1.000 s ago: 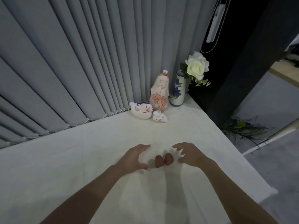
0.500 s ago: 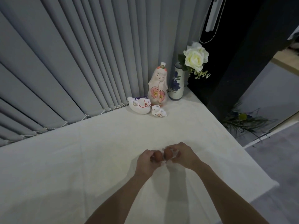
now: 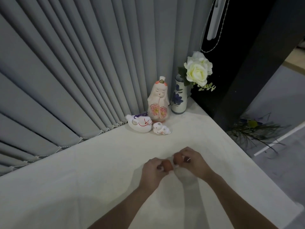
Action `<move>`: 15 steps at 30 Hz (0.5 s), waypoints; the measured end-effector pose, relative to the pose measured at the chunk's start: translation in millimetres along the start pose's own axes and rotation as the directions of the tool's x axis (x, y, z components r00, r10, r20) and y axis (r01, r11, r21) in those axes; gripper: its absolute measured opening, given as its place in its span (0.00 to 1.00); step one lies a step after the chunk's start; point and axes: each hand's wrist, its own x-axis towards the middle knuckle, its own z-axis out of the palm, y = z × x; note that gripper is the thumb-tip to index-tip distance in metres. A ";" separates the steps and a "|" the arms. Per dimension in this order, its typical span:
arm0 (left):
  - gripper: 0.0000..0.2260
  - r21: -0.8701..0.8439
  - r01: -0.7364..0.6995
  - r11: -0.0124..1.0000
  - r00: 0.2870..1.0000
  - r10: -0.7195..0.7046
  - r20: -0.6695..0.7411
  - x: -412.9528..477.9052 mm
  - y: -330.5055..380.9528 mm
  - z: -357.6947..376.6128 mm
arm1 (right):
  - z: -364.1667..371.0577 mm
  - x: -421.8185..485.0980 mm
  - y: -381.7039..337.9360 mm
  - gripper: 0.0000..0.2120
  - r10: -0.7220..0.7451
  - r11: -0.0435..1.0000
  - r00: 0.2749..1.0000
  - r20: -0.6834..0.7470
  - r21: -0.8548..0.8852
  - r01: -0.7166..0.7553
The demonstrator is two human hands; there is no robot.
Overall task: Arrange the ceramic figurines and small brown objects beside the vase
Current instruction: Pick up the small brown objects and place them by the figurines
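My left hand (image 3: 152, 171) grips one small brown object (image 3: 168, 165) and my right hand (image 3: 192, 160) grips a second brown object (image 3: 177, 159), both just above the white table (image 3: 82, 187), side by side. At the far corner stands a white vase (image 3: 179, 100) with blue flowers painted on it, holding a white rose (image 3: 198, 70). Left of the vase, a tall ceramic doll figurine (image 3: 158, 103) stands upright. In front of the doll lie a white horse-like figurine (image 3: 140, 123) and a smaller white animal figurine (image 3: 161, 128).
Grey vertical blinds (image 3: 74, 71) hang along the table's back edge. The table's right edge runs diagonally from the vase toward me, with a dark pillar (image 3: 247, 63) and floor plants (image 3: 254, 129) beyond it.
Both hands were open beside the two brown objects on the table; they closed in, each took one object, and now hold them slightly lifted.
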 end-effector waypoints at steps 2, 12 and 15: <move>0.05 0.009 -0.094 0.996 0.995 0.094 -0.009 24.4 19.7 -2.4 | -14.9 21.3 -1.0 0.08 0.025 0.999 0.997 -0.067 0.027 -0.024; 0.07 0.149 -0.199 0.968 0.978 0.207 -0.036 152.1 73.8 18.8 | -64.7 106.0 11.8 0.19 0.208 0.978 0.932 -0.296 0.059 -0.199; 0.11 0.256 -0.090 0.963 0.994 0.104 -0.042 177.7 72.0 31.2 | -73.4 120.6 20.1 0.17 0.206 0.974 0.951 -0.232 -0.044 -0.222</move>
